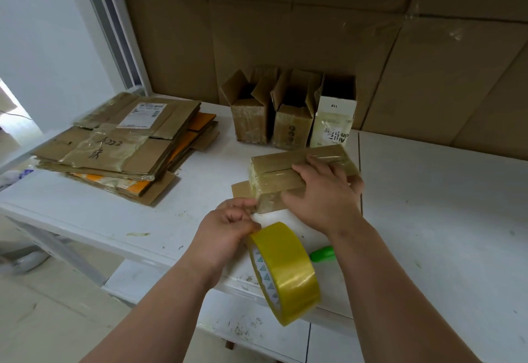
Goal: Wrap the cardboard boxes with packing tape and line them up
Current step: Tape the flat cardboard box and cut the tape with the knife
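The box under wrap lies on the desk, in front of a row of three upright boxes that stand against the cardboard wall at the back. Its long axis runs left to right, the right end angled slightly away from the person. Its upper faces show a glossy tape skin, with a seam line along the top.

The right hand lies over the right half of the box, fingers spread and curled over the top and near face, holding it down. The left hand sits just beside the near left corner of the box, fingers closed in a pinch on the tape where it meets that corner (the tape strip itself is too clear to trace). The tape roll hangs just below the left hand, nearer the person than the box; whether that hand's hidden fingers also support it cannot be told.

Judgement: the coming move turns on the left corner. The left hand is the nearer one to it, and the box lies to its upper right, so the tape would have to be drawn across the short left end while the right hand steadies or turns the box about its long axis.

A green handle lies on the desk right of the roll. Flattened cartons are stacked well left of the box.
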Tool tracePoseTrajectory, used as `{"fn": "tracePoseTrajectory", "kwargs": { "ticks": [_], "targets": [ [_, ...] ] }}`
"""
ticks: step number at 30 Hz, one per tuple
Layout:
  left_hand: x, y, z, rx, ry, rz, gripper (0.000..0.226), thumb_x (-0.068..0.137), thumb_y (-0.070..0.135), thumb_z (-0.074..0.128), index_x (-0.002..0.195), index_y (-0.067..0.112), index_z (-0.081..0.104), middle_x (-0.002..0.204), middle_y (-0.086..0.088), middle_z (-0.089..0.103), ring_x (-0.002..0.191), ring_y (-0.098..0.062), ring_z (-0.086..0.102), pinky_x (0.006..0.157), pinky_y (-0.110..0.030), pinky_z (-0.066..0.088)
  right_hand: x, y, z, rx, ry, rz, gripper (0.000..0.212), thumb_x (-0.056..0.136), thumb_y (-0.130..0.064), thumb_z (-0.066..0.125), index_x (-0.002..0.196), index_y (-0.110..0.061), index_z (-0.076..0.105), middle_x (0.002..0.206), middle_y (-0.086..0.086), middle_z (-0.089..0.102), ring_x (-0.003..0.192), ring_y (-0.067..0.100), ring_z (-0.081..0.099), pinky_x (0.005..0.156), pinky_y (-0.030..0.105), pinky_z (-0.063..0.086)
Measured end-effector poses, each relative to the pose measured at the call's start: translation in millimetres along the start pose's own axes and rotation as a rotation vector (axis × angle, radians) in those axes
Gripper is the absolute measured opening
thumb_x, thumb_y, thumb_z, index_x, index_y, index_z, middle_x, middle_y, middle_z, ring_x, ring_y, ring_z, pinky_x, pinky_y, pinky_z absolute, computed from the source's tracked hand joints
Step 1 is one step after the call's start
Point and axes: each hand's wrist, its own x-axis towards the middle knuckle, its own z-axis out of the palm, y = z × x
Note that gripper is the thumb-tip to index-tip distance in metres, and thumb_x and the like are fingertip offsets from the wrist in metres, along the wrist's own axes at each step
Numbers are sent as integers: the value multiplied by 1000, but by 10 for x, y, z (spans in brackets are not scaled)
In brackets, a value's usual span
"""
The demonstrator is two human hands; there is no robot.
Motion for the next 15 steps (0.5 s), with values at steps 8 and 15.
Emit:
{"fn": "tracePoseTrajectory", "kwargs": {
  "ticks": [8,15],
  "targets": [
    [84,59,23,338,-57,206,19,78,-1,73,61,3,69,104,8,58,103,-1,55,90,-23,42,-12,-67,166,-1,141,-6,80,72,-86,47,132,-34,49,146,-8,41,131,26,32,103,53,23],
    [138,71,36,316,8,181,13,78,-3,70,66,-3,70,97,9,70,95,-2,61,93,-33,49,5,17,228,-32,119,-65,77,79,-79,49,141,-34,42,154,-4,32,135,26,26,105,53,23]
  ]
}}
